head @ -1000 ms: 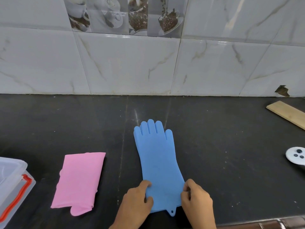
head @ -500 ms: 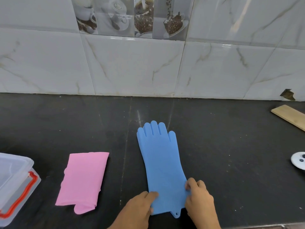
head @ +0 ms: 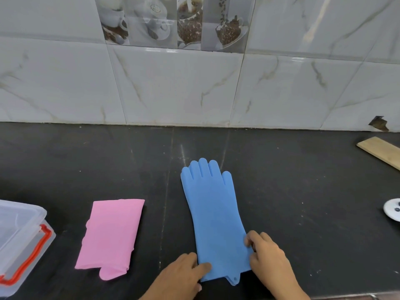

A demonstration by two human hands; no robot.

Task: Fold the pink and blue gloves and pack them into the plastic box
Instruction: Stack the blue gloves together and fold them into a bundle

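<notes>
A blue glove (head: pixel 213 215) lies flat and full length on the black counter, fingers pointing toward the wall. My left hand (head: pixel 181 276) holds the left corner of its cuff, thumb lying on top. My right hand (head: pixel 267 258) pinches the right edge of the cuff with curled fingers. A pink glove (head: pixel 111 233) sits folded to the left, its thumb sticking out at the near end. The clear plastic box (head: pixel 19 241) with a red handle stands at the far left edge, partly cut off.
A wooden board (head: pixel 381 151) lies at the right by the tiled wall. A white round object (head: pixel 392 211) sits at the right edge. The counter's front edge runs just below my hands.
Both hands have slid slightly along the cuff of the blue glove; the left thumb now lies flatter on it. The view has shifted a little left. The gloves have not moved.
</notes>
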